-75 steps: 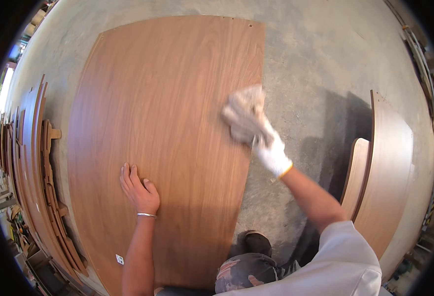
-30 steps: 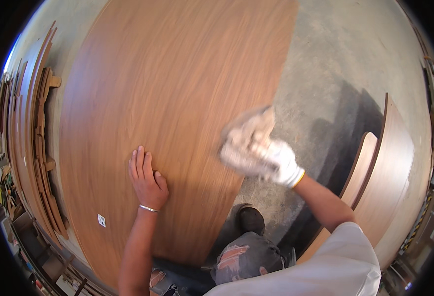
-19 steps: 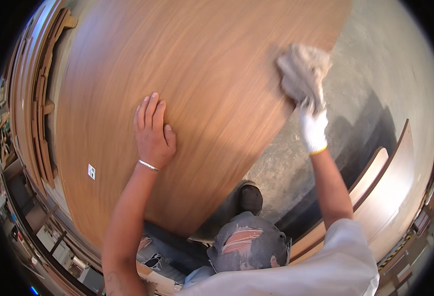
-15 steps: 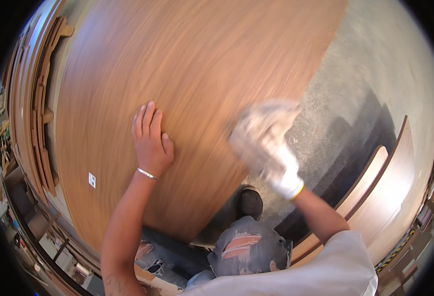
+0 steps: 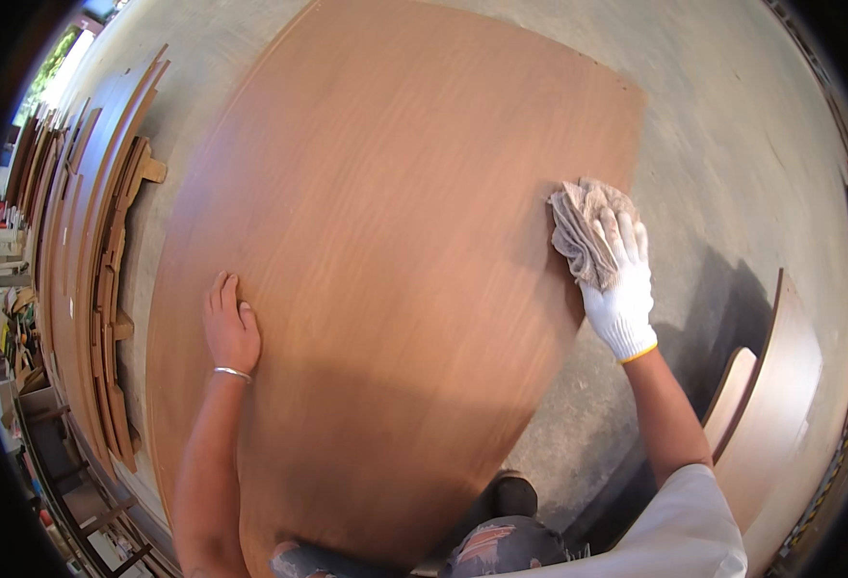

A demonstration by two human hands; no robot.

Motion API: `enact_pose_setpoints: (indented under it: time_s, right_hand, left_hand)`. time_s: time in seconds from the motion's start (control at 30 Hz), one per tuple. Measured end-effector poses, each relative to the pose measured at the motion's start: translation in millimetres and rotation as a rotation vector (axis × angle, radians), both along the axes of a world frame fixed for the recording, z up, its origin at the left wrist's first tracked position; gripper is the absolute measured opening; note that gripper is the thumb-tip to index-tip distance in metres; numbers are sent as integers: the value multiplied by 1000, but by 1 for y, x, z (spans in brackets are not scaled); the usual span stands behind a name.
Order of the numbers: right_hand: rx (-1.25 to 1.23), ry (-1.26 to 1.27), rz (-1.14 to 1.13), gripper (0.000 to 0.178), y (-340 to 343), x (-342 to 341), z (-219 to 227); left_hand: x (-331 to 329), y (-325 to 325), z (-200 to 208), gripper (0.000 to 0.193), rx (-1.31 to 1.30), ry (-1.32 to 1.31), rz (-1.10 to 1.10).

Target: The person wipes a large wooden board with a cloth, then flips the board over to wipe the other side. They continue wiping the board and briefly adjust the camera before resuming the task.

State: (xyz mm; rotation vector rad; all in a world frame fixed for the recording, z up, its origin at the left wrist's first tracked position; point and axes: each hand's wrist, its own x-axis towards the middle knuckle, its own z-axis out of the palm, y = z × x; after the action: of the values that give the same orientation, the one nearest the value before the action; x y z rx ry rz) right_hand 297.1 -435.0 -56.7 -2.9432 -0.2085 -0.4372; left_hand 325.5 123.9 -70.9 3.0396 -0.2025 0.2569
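A large wood-grain panel (image 5: 395, 212) lies before me and fills the middle of the view. My left hand (image 5: 232, 326), bare with a silver bangle at the wrist, rests on its left part with the fingers stretched out. My right hand (image 5: 623, 273) wears a white knit glove with a yellow cuff edge. It holds a crumpled grey-beige cloth (image 5: 581, 238) against the panel at its right edge, fingers lying over the cloth. Part of the cloth is hidden under the glove.
Stacked brown boards (image 5: 96, 260) stand along the left. At the lower right, two curved-looking boards (image 5: 775, 385) stand near my right arm. My dark shoe (image 5: 515, 496) is on the concrete floor (image 5: 732, 144) beside the panel's near right edge.
My right hand has moved right and outward with the cloth, from a blurred sweep to a clear pose. The view has shifted, showing the panel's far edge; my left hand appears further left and lower.
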Motion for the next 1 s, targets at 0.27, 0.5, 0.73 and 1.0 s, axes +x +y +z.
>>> enact_pose_setpoints:
  time_s: [0.27, 0.5, 0.73, 1.0]
  right_hand:
    - [-80, -42, -297, 64, -75, 214, -25]
    - [-218, 281, -659, 72, -24, 327, 10]
    - [-132, 89, -272, 59, 111, 450, -13]
    - [-35, 161, -257, 68, 226, 575, -22]
  left_hand:
    - [-1, -12, -6, 53, -77, -72, 66]
    - [-1, -19, 2, 59, -80, -23, 126]
    - [2, -21, 9, 60, -58, 63, 161]
    - [9, -22, 10, 62, -130, 53, 141]
